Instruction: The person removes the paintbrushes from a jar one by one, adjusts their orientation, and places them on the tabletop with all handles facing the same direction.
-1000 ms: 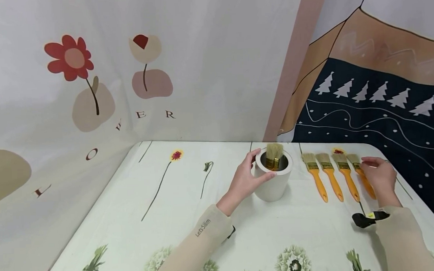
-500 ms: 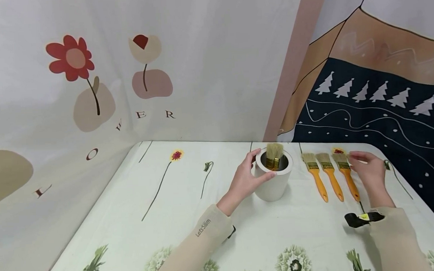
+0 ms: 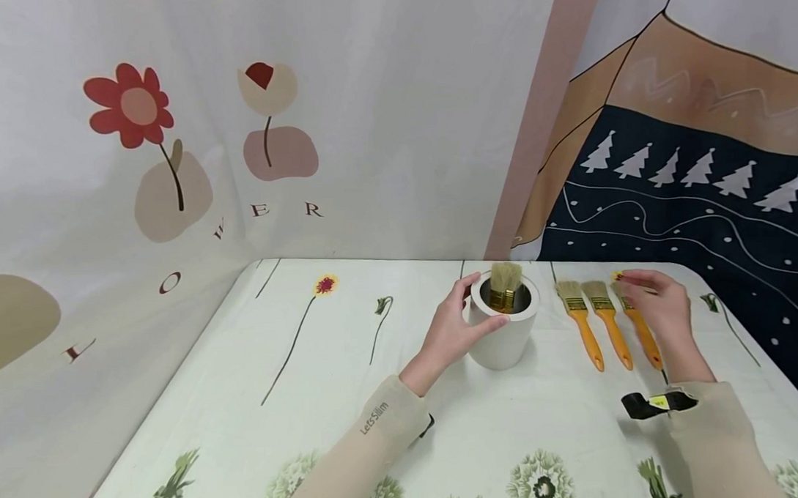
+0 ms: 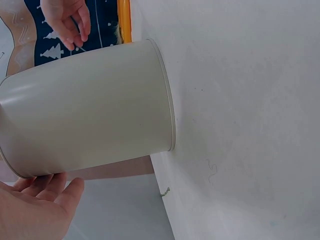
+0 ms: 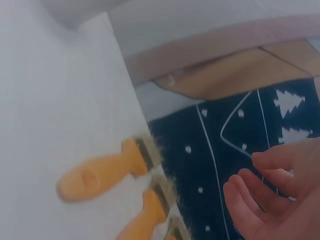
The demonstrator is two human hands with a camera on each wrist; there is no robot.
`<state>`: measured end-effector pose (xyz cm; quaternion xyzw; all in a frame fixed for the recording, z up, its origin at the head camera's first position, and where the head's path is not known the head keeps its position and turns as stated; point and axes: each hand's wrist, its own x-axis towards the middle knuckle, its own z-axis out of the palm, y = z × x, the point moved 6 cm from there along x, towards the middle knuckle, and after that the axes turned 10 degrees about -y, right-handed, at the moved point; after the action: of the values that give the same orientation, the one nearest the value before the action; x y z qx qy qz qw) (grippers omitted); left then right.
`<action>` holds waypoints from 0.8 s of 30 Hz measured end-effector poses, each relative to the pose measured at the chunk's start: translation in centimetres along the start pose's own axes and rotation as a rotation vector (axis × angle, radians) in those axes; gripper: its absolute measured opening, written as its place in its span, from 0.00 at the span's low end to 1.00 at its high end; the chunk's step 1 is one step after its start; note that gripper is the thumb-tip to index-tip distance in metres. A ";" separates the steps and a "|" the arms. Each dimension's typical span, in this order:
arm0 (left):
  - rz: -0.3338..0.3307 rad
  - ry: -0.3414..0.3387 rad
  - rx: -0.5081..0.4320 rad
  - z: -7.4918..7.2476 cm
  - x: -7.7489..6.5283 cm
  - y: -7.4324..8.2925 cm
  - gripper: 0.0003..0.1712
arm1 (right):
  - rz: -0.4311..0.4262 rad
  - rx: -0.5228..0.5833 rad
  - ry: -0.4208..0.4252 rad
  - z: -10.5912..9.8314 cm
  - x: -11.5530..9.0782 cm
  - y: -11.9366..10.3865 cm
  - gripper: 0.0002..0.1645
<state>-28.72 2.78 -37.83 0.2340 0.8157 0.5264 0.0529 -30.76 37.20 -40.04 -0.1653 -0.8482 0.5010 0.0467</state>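
My left hand (image 3: 450,317) grips the white cylindrical pot (image 3: 500,344) near its rim, thumb at the front and fingers round the far side. In the left wrist view, its fingers (image 4: 62,192) lie against the pot's wall. A paintbrush (image 3: 505,280) stands in the pot, bristles up. Three orange-handled paintbrushes show on the table, one at the left (image 3: 581,327), one in the middle (image 3: 609,326), one at the right (image 3: 642,336). My right hand (image 3: 661,309) hovers over the right one, covering part of it. The right wrist view shows its fingers (image 5: 245,200) loosely bent, holding nothing.
A white tablecloth (image 3: 523,413) with printed flowers covers the table. Behind stands a pale printed curtain (image 3: 382,132), and to the right hangs a dark cloth (image 3: 668,217) with white trees. The table's back edge runs just beyond the pot and brushes.
My right hand has moved left from the rightmost brush to over the one beside it. That rightmost brush is now hidden from the head view. The left hand and pot have stayed put.
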 end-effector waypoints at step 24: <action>0.004 0.000 -0.014 0.0 0.0 0.0 0.47 | -0.226 0.001 -0.163 4.8 -4.3 -6.4 0.26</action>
<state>-28.69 2.77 -37.84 0.2353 0.8114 0.5323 0.0537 -29.35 28.90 -36.49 -0.0273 -0.8622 0.5047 0.0337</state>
